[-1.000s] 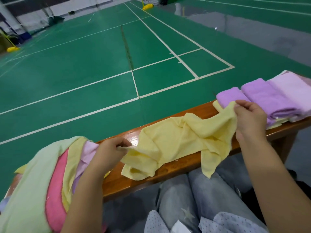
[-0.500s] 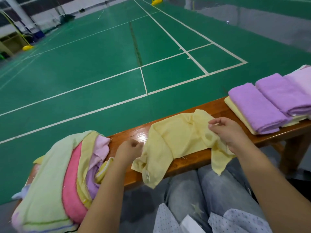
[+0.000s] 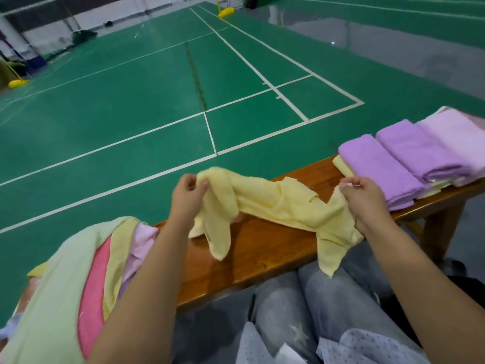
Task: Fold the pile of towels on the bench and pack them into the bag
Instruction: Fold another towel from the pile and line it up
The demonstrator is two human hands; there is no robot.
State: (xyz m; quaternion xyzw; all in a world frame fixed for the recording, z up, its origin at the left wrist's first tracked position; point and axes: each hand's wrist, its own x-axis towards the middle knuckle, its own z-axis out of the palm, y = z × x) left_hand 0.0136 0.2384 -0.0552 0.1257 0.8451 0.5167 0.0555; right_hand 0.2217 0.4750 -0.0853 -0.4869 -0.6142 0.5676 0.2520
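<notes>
A crumpled pale yellow towel (image 3: 275, 203) hangs stretched between my hands just above the wooden bench (image 3: 262, 256). My left hand (image 3: 187, 197) pinches its left end, lifted off the wood. My right hand (image 3: 363, 198) pinches its right edge near the folded stack. Two loose corners droop, one onto the bench and one over my knees. A pile of unfolded towels (image 3: 78, 279) in green, pink, yellow and lilac lies at the bench's left end. Folded purple and lilac towels (image 3: 409, 158) lie in a row on the right end. No bag is in view.
My legs in grey jeans (image 3: 315, 311) sit against the bench's near edge. Beyond the bench stretches a green sports court (image 3: 157, 88) with white lines. A bench leg (image 3: 435, 232) stands at the right.
Both hands have risen and spread apart, lifting the yellow towel off the bench and stretching it out. My left hand moved from the bench surface up to the towel's left end.
</notes>
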